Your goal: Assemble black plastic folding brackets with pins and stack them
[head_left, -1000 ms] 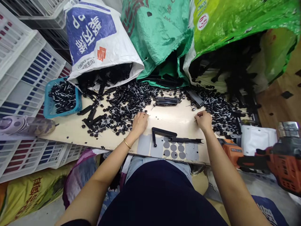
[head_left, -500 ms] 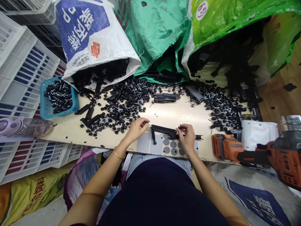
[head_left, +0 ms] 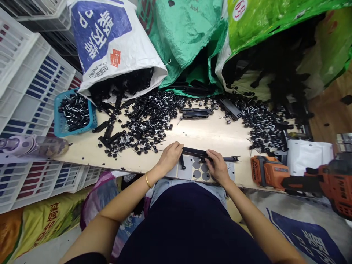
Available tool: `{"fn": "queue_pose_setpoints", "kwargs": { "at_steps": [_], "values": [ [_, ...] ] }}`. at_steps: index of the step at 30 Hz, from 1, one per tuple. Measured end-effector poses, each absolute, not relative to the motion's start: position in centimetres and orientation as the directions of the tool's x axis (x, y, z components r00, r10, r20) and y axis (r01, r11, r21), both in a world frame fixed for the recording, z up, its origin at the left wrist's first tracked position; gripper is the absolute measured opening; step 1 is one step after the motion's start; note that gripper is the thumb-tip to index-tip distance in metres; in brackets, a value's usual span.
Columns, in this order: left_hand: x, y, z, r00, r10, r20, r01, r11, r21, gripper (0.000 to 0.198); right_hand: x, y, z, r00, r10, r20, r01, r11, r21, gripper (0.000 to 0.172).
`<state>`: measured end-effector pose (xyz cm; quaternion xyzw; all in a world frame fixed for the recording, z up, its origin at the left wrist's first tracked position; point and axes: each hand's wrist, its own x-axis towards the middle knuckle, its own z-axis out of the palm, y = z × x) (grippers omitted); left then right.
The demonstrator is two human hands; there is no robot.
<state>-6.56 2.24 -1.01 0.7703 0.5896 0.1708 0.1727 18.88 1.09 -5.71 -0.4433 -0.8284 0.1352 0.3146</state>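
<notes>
Left hand [head_left: 171, 156] has closed up to the long, straight black plastic bar [head_left: 195, 151] since half a second ago, when a gap showed between them. Its fingers are bent, nearly together, touching the bar's left end; whether they pinch anything small is hidden. Right hand [head_left: 218, 167] half curled, fingers and thumb about the bar's right end. Bar lies crosswise near the front edge of the pale wooden board [head_left: 225, 134]; a short black plastic leg [head_left: 182, 162] angles bodyward from its left end, and a forked black plastic strip [head_left: 233, 159] juts out right of the right hand. Open room: bare board behind the bar. Hemming it in, left to right: left heap of black-headed metal pins [head_left: 148, 121], stack of long black plastic parts [head_left: 197, 113], right heap of similar pins [head_left: 266, 128]. Farther out: blue plastic basket [head_left: 92, 119] at left, orange-and-black power tool [head_left: 271, 171] at right.
</notes>
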Motion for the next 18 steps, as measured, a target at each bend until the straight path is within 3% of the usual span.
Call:
{"fn": "queue_pose_setpoints", "kwargs": {
  "at_steps": [3, 6, 9, 13, 18],
  "values": [
    [-7.2, 2.4, -1.4, 0.284, 0.952, 0.109, 0.804, -0.299, 0.514, 0.02, 19.5, 0.4, -6.0, -0.487, 0.79, 0.371, 0.659, 0.612, -0.437, 0.058],
    [-7.9, 3.0, -1.6, 0.334, 0.93, 0.156, 0.766, -0.364, 0.53, 0.019, 19.6, -0.1, -6.3, -0.462, 0.824, 0.328, 0.72, 0.564, -0.405, 0.062],
    [-8.2, 3.5, -1.4, 0.401, 0.911, 0.101, 0.759, -0.391, 0.521, 0.021, 19.2, -0.3, -6.6, -0.45, 0.84, 0.304, 0.742, 0.541, -0.396, 0.066],
    [-8.3, 3.8, -1.1, 0.41, 0.912, 0.014, 0.726, -0.335, 0.6, 0.023, 19.2, -0.3, -7.4, -0.468, 0.827, 0.312, 0.739, 0.559, -0.375, 0.071],
    [-7.5, 1.1, -1.5, 0.216, 0.976, 0.033, 0.769, -0.191, 0.61, 0.067, 20.8, 0.3, -6.5, -0.532, 0.811, 0.243, 0.682, 0.58, -0.445, 0.07]
  ]
}}
